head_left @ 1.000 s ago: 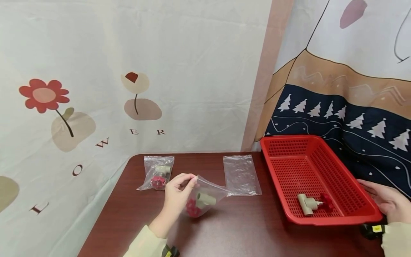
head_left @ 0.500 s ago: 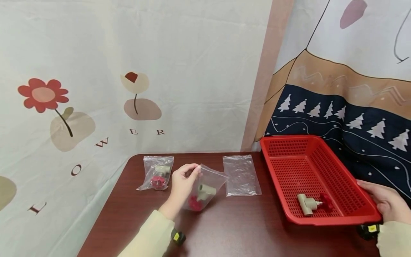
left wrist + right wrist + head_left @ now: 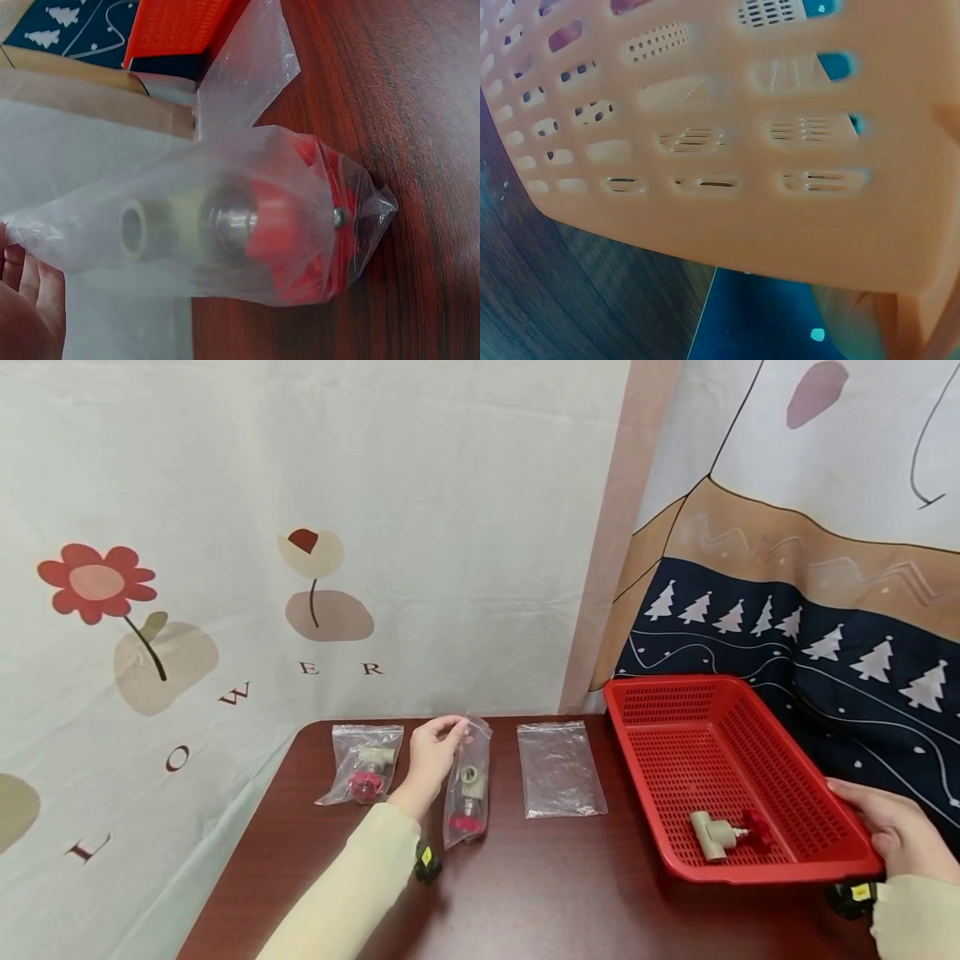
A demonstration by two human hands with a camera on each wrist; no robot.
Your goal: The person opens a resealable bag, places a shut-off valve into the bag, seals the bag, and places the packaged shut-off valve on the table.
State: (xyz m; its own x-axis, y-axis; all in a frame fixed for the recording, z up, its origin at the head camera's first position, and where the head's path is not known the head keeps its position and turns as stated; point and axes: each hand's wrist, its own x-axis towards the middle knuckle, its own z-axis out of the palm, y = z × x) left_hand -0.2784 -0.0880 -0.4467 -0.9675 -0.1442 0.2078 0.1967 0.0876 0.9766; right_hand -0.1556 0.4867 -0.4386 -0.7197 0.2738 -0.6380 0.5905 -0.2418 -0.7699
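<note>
Bagged valve (image 3: 472, 793): just below and to the right of the left hand's fingertips, well apart from the right hand; whether it touches the bench (image 3: 540, 893) I cannot tell.
Long axis: runs down and away from the left hand, in line with the narrowed bag.
Handwheel (image 3: 289, 217): red, lobed, at the end farther from the left hand.
Pipe mouth (image 3: 133, 229): round and beige, at the end nearer that hand.
Left hand (image 3: 433, 760): thumb and fingers pinching the top of the clear bag (image 3: 90, 262).
Right hand (image 3: 907, 831): against the outer side of the basket near its corner; I cannot tell whether the fingers curl round it.
Basket (image 3: 772, 871): left of the right hand, holding one loose valve (image 3: 712, 837), whose red wheel points toward that hand.
Second bagged valve (image 3: 369, 768): left of the left hand, lying with its wheel toward the person.
Flat bag (image 3: 561, 772): between the hands, nearer the left, lying smooth on the bench.
Materials: thin, creased clear film; beige valve bodies; a shiny metal collar (image 3: 236, 223) beside the held wheel; slotted red plastic; glossy, dark reddish-brown woodgrain.
</note>
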